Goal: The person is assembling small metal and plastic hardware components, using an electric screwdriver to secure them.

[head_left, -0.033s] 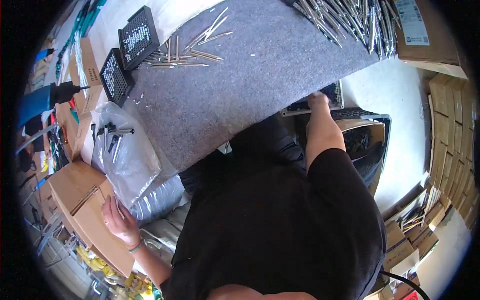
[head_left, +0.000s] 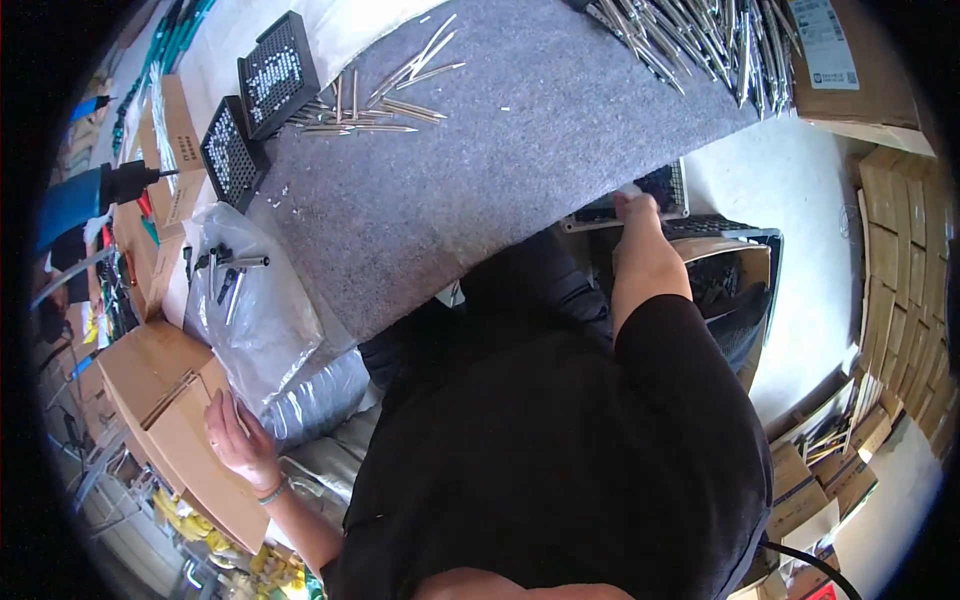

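My right hand (head_left: 637, 206) reaches past the table's front edge, over a pale-rimmed crate (head_left: 680, 190) of small black pieces. Its fingers look curled together. A whitish blur shows at the fingertips, but I cannot make out what it is. At the far left, my left hand (head_left: 240, 440) lies against a cardboard box (head_left: 190, 455) with its fingers stretched out and nothing in them. Beside that hand is a clear plastic bag (head_left: 265, 330), with several black and silver metal tubes (head_left: 232, 272) lying on its upper part.
On the grey felt tabletop (head_left: 430, 180) stand two black peg trays (head_left: 277, 78) filled with small white pieces. Slim metal rods (head_left: 400, 112) lie beside them, and a larger rod pile (head_left: 690, 40) is at the far right. A blue power driver (head_left: 85, 205) juts in at left.
My right hand has shifted very slightly over the crate, and the whitish blur at its fingertips shows more. My left hand has not moved.
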Action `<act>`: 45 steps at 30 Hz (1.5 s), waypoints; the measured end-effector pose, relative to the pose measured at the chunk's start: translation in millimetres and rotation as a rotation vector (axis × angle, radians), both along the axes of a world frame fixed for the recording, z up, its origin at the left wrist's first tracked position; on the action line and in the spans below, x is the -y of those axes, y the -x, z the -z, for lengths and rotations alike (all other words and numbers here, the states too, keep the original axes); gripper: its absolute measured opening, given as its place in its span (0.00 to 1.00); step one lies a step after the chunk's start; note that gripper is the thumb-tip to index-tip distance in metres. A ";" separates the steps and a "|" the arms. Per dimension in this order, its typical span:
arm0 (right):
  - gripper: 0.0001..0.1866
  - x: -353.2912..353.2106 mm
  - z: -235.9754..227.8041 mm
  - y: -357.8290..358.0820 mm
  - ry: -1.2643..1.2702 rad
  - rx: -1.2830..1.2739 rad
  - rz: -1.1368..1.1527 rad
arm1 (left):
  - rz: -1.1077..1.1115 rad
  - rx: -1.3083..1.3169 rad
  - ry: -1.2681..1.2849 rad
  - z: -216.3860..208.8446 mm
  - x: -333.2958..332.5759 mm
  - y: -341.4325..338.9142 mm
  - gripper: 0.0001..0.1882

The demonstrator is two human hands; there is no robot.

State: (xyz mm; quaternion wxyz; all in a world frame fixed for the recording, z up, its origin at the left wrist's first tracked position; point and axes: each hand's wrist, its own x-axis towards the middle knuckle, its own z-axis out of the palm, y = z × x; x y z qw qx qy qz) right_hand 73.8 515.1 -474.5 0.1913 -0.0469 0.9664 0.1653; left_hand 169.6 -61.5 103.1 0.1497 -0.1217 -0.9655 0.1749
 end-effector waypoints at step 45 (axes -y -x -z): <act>0.18 360.5 -469.0 179.0 0.529 -0.473 -0.321 | 0.504 -0.209 -0.784 69.8 -104.0 65.3 0.16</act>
